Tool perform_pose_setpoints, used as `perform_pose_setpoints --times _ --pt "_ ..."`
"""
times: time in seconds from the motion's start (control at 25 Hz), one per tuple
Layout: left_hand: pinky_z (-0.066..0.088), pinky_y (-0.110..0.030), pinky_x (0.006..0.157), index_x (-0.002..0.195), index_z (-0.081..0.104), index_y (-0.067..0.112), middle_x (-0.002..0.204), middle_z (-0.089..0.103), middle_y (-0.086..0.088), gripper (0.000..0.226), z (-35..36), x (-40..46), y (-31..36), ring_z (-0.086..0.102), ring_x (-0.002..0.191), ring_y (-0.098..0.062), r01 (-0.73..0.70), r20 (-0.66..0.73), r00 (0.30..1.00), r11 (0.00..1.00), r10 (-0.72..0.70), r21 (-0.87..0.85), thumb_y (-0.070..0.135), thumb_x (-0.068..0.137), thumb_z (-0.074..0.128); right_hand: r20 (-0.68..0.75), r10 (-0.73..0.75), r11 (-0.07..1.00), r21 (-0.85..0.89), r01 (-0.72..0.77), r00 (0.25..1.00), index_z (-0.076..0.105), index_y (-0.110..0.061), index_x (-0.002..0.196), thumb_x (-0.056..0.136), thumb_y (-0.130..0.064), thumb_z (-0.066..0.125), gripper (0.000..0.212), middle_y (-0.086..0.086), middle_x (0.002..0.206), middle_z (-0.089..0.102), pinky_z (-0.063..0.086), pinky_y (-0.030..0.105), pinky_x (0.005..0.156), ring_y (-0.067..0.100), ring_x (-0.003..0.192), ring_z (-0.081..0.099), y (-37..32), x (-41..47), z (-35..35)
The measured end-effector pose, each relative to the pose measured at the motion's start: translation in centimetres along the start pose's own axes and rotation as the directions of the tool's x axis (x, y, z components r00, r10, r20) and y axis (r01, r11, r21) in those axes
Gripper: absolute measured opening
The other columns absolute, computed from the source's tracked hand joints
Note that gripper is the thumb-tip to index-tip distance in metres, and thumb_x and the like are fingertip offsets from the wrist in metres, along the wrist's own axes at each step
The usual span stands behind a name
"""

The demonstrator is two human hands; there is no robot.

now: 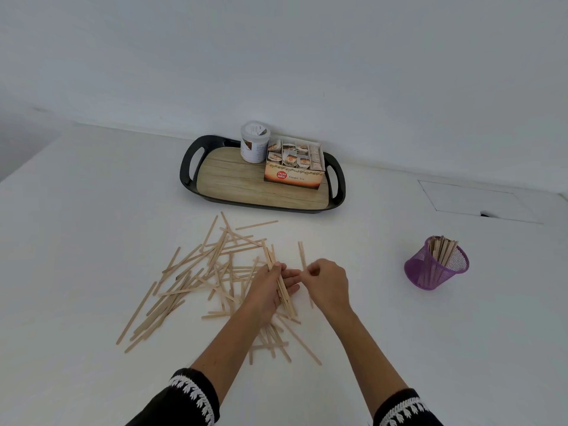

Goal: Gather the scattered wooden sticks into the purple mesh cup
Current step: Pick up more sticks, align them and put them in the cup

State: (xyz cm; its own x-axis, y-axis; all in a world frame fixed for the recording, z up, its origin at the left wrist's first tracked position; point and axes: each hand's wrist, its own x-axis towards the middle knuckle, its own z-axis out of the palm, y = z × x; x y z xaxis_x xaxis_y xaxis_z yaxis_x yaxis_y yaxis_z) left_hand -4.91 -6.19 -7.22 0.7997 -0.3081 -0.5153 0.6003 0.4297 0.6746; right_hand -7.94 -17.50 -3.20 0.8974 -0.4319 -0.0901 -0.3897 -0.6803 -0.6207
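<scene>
A bundle of sticks is gripped in the left hand, evidently so that several can be carried at once. One more stick is pinched by the right hand, probably for adding to the bundle. Many loose sticks lie scattered on the table. The purple cup, partly filled, stands well apart on the right.

We saw pale wooden sticks scattered, crisscrossed flat on the white surface; well apart to the right stood the purple mesh cup, tilted, already holding upright sticks.
</scene>
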Motion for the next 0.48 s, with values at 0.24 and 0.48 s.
perform_pose_setpoints --times 0.24,0.48 --pt "0.055 -0.024 0.063 0.097 0.07 0.002 0.086 0.074 -0.011 0.051 -0.3 0.0 0.1 0.071 0.081 -0.019 -0.029 0.09 0.996 0.997 0.023 0.066 0.043 0.101 0.039 0.076 -0.188 0.98 -0.047 0.192 0.979 0.07 -0.005 0.075 0.086 -0.014 0.053 0.022 0.007 0.069 0.069 0.051 0.032 0.061 0.02 0.063 0.061 -2.9 -0.8 2.0" --pt "0.055 -0.026 0.056 0.087 0.053 0.004 0.068 0.068 -0.009 0.032 -0.2 0.2 -0.1 0.067 0.06 -0.017 -0.007 0.031 1.0 1.0 0.006 0.025 0.025 0.104 0.036 -0.105 -0.017 0.959 0.281 0.046 0.994 0.072 -0.013 0.075 0.086 -0.016 0.056 0.019 -0.003 0.071 0.07 0.051 0.023 0.066 0.009 0.069 0.063 -0.9 -2.1 1.6"
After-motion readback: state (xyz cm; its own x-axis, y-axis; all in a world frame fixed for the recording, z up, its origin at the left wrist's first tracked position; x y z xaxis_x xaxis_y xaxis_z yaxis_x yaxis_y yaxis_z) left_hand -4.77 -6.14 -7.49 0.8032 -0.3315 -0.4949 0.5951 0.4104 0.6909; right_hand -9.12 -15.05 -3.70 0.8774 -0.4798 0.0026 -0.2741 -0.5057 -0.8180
